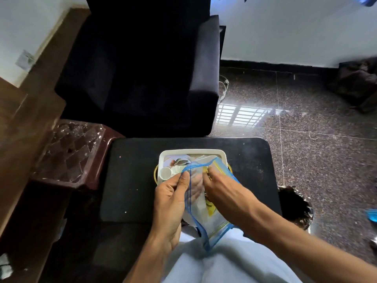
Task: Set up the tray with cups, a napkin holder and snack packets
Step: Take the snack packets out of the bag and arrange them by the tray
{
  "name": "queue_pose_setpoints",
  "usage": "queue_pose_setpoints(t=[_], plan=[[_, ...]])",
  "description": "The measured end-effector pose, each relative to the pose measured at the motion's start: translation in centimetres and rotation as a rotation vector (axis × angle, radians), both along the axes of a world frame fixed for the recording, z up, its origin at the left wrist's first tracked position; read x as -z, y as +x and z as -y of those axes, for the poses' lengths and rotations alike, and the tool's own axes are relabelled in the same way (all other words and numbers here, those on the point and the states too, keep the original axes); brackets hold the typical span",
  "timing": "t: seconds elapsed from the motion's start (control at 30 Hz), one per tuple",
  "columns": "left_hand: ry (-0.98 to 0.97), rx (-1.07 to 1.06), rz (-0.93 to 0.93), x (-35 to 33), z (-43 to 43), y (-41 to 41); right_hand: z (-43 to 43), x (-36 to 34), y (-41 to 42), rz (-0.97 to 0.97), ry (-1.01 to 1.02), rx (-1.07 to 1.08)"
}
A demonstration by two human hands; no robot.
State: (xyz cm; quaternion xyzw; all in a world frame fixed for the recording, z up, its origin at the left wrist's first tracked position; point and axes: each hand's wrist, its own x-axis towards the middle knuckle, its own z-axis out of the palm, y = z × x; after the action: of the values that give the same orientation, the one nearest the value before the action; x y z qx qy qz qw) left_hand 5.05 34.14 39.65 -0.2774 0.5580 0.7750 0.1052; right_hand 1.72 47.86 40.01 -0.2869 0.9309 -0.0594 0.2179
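Observation:
A white tray (221, 155) with gold handles sits in the middle of a small black table (132, 180). A white cup (165, 173) stands in the tray's left part, with pale items behind it. Over the tray's near edge hangs a clear zip bag with blue edges (212, 221), with a yellow snack packet (211, 208) showing through it. My left hand (170, 198) pinches the bag's open rim on the left side. My right hand (219, 185) reaches into the bag's mouth, its fingertips hidden inside.
A dark armchair (142, 68) stands right behind the table. A brown stool with a glassy patterned top (69, 152) is at the left. Speckled stone floor (316, 139) spreads to the right, with a dark bundle (357, 82) by the wall.

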Motion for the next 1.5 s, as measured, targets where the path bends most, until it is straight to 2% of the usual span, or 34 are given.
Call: queue_pose_setpoints(t=[0.07, 0.2, 0.3, 0.47, 0.57, 0.63, 0.87, 1.03, 1.3, 1.5], plan=[[-0.009, 0.006, -0.013, 0.0, 1.5, 0.2, 2.1, 1.5, -0.3, -0.050, 0.107, -0.074], [0.043, 0.018, -0.021, -0.1, 3.9, 0.4, 3.9, 4.0, -0.2, -0.009, 0.115, -0.018], [0.044, 0.028, -0.012, 0.0, 4.9, 0.6, 4.7, 4.6, 0.1, -0.048, 0.070, 0.040], [-0.007, 0.021, 0.011, 0.9, 6.2, 0.8, 5.9, 3.3, 0.8, -0.095, 0.109, -0.035], [-0.008, 0.001, 0.006, 1.3, 6.6, 0.9, 5.5, 1.5, 1.5, -0.151, 0.044, -0.061], [-0.010, -0.006, -0.003, 1.3, 6.6, 0.9, 4.5, 0.6, 2.0, -0.254, -0.021, -0.034], [-0.073, 0.020, -0.078, -0.1, 4.2, 0.6, -2.3, -0.6, 1.7, -0.448, -0.388, 0.022], [-0.159, 0.080, -0.124, -1.6, 0.8, 0.0, -6.5, -0.5, -0.3, -0.471, -0.584, -0.138], [-0.154, 0.058, -0.057, -1.8, -5.4, -1.3, -10.0, -0.8, -4.3, -0.428, -0.576, -0.419], [-0.131, 0.051, 0.037, -1.0, -7.2, -2.1, -12.6, -1.1, -5.1, -0.357, -0.729, -0.387]])
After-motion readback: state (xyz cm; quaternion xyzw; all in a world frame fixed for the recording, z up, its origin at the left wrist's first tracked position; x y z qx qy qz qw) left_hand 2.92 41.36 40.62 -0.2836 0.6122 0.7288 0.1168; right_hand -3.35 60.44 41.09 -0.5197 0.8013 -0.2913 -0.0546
